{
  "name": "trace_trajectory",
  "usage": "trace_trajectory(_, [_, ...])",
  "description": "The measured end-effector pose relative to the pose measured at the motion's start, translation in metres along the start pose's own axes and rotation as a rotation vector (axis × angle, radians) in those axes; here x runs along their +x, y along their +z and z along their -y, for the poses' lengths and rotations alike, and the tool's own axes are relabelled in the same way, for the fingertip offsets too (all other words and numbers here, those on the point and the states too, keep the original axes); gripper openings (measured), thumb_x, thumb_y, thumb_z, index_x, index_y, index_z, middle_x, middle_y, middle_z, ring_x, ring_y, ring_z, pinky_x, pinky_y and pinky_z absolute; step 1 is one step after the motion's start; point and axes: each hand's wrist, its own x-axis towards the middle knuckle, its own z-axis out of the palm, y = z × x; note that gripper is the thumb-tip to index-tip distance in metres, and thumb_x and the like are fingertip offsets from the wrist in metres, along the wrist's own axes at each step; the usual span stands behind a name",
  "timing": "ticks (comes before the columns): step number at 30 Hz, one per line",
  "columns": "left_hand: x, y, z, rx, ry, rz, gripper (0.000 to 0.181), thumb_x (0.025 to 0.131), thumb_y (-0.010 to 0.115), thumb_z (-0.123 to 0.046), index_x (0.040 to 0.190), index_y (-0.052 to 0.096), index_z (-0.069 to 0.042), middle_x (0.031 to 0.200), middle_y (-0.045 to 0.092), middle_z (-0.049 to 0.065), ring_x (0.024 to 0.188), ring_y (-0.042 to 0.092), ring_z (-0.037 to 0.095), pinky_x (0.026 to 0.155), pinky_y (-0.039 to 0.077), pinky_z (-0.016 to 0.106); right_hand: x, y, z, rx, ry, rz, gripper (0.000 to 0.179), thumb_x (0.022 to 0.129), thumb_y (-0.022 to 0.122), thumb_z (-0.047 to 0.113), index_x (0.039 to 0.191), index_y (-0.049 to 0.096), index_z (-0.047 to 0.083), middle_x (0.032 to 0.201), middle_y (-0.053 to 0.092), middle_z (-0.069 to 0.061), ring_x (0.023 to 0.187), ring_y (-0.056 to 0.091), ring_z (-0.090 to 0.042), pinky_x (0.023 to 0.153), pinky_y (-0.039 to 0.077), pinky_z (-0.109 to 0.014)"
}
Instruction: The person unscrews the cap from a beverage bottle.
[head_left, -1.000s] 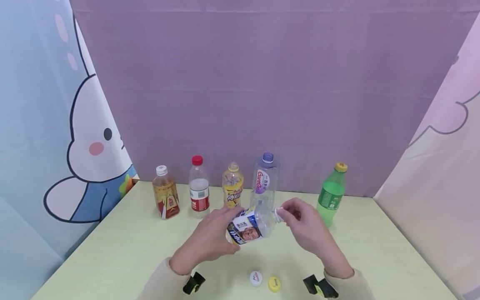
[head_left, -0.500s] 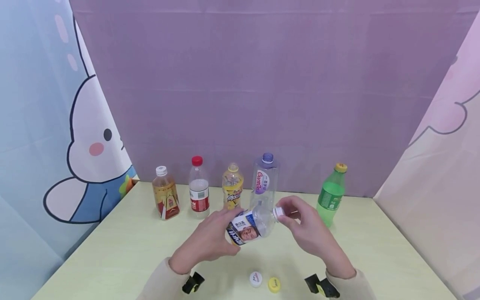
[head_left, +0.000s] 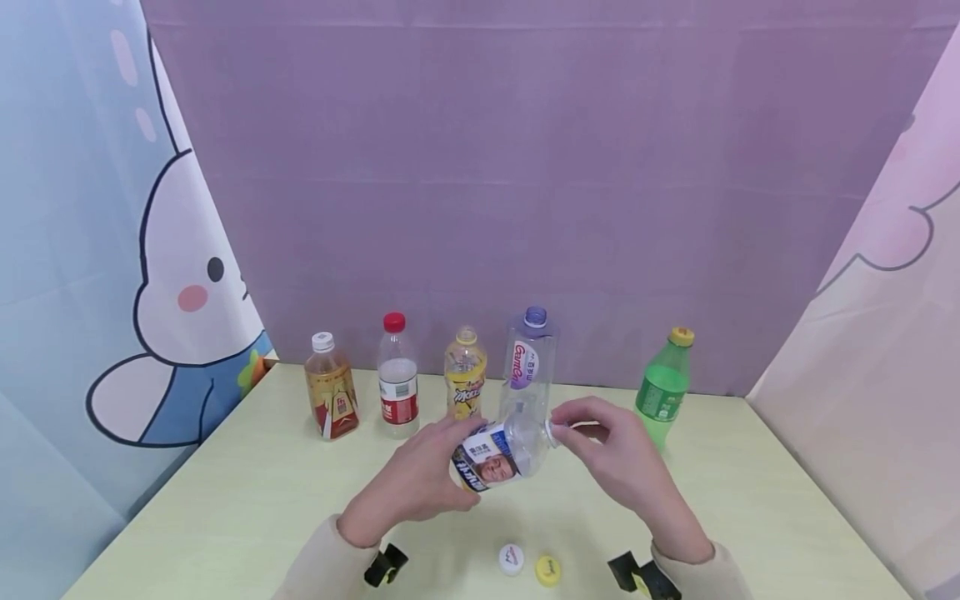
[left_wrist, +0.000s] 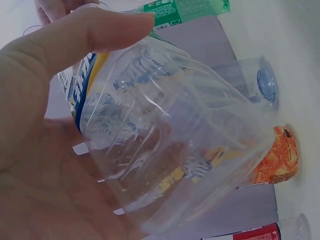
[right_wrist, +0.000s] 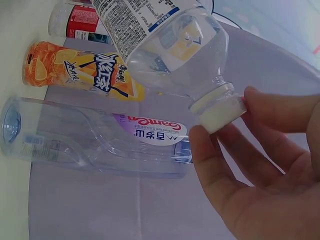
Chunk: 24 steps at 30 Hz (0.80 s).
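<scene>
A clear plastic bottle [head_left: 517, 446] with a blue and white label is held tilted above the table, its neck toward the right. My left hand [head_left: 423, 467] grips its body, the thumb lying across the side in the left wrist view [left_wrist: 95, 35]. At the neck, my right hand [head_left: 618, 454] pinches the white cap [right_wrist: 220, 117] between thumb and fingers. The cap sits on the bottle's mouth. On the table below lie a loose white cap [head_left: 512, 559] and a yellow cap [head_left: 548, 571].
Behind the hands stand a white-capped tea bottle [head_left: 332, 392], a red-capped bottle [head_left: 398, 379], an uncapped yellow-labelled bottle [head_left: 466, 375] and an uncapped bluish bottle [head_left: 529, 367]. A green bottle [head_left: 663, 392] with a yellow cap is right of them. A purple cloth [head_left: 487, 183] hangs behind the table.
The right hand's fingers have shifted around the white cap, baring more of it half a second ago and less now. The bottle in the left hand has barely moved.
</scene>
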Motion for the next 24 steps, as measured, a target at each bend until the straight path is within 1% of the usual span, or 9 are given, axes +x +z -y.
trace_trajectory(2, [0.0005,0.0005,0.0005,0.002,-0.005,0.003,0.088,0.073,0.091,-0.023,0.15,0.049,-0.017,0.14,0.055,0.009,0.12,0.052,0.03,0.094,0.052,0.054,0.0,0.0001,0.0007,0.007,0.021,-0.012,0.013,0.09,0.075,0.0,0.101,0.075,0.008,0.102,0.073,-0.003,0.092,0.07,-0.018,0.084,0.058,-0.028])
trace_trajectory(4, [0.0008,0.0009,0.0008,0.002,-0.007,0.005,0.088,0.073,0.091,-0.023,0.15,0.049,-0.017,0.141,0.055,0.009,0.12,0.052,0.031,0.094,0.051,0.054,0.0003,0.0004,0.001,0.012,0.036,-0.02,0.016,0.09,0.074,0.0,0.104,0.075,0.006,0.104,0.073,-0.005,0.094,0.07,-0.019,0.085,0.058,-0.028])
trace_trajectory(6, [0.0007,0.001,0.0006,-0.002,-0.011,0.004,0.088,0.073,0.091,-0.023,0.15,0.048,-0.017,0.142,0.054,0.01,0.121,0.052,0.031,0.094,0.051,0.054,0.0008,0.001,0.0011,0.024,0.049,-0.019,0.021,0.09,0.073,-0.002,0.111,0.073,0.004,0.11,0.072,-0.008,0.1,0.07,-0.022,0.088,0.057,-0.029])
trace_trajectory(9, [0.0004,0.0009,0.0002,-0.009,-0.017,0.002,0.088,0.074,0.091,-0.022,0.151,0.048,-0.016,0.144,0.053,0.012,0.121,0.052,0.032,0.094,0.051,0.055,0.002,0.0019,0.0011,0.056,0.065,-0.006,0.035,0.09,0.071,-0.006,0.125,0.066,-0.002,0.122,0.067,-0.014,0.113,0.066,-0.029,0.096,0.054,-0.032])
trace_trajectory(12, [-0.0005,-0.0003,-0.0004,-0.012,-0.021,0.002,0.089,0.074,0.091,-0.022,0.152,0.047,-0.016,0.148,0.05,0.014,0.123,0.051,0.033,0.094,0.05,0.056,0.0029,0.0025,0.0008,0.064,0.078,0.01,0.038,0.09,0.069,-0.009,0.127,0.063,-0.006,0.129,0.061,-0.017,0.121,0.062,-0.034,0.101,0.051,-0.035])
trace_trajectory(14, [-0.0013,-0.0016,-0.0005,-0.012,-0.015,-0.001,0.089,0.074,0.09,-0.021,0.152,0.047,-0.015,0.15,0.048,0.015,0.124,0.051,0.034,0.095,0.05,0.057,0.003,0.0024,0.0004,0.049,0.082,0.016,0.033,0.091,0.068,-0.008,0.124,0.065,-0.006,0.127,0.061,-0.016,0.119,0.063,-0.033,0.1,0.052,-0.035])
trace_trajectory(17, [-0.0023,-0.0034,0.0,-0.003,-0.007,-0.007,0.09,0.073,0.091,-0.022,0.152,0.048,-0.016,0.152,0.047,0.016,0.126,0.05,0.035,0.097,0.048,0.06,0.0025,0.0017,-0.0002,0.0,0.074,0.023,0.027,0.091,0.07,-0.005,0.118,0.069,-0.003,0.121,0.066,-0.012,0.111,0.066,-0.029,0.094,0.056,-0.033])
trace_trajectory(20, [-0.0023,-0.0038,0.0008,0.005,-0.001,-0.011,0.09,0.073,0.091,-0.022,0.151,0.048,-0.015,0.149,0.05,0.014,0.124,0.051,0.034,0.098,0.047,0.06,0.002,0.0009,-0.0008,-0.03,0.057,0.034,0.027,0.089,0.071,-0.004,0.116,0.07,0.0,0.115,0.07,-0.01,0.105,0.068,-0.025,0.089,0.058,-0.03])
trace_trajectory(24, [-0.0012,-0.0027,0.0021,0.004,0.0,-0.013,0.089,0.073,0.091,-0.023,0.151,0.048,-0.015,0.149,0.05,0.014,0.124,0.051,0.034,0.098,0.047,0.059,0.0019,0.0002,-0.0014,-0.028,0.047,0.042,0.028,0.088,0.072,-0.006,0.115,0.071,0.001,0.113,0.071,-0.009,0.104,0.067,-0.024,0.087,0.058,-0.028])
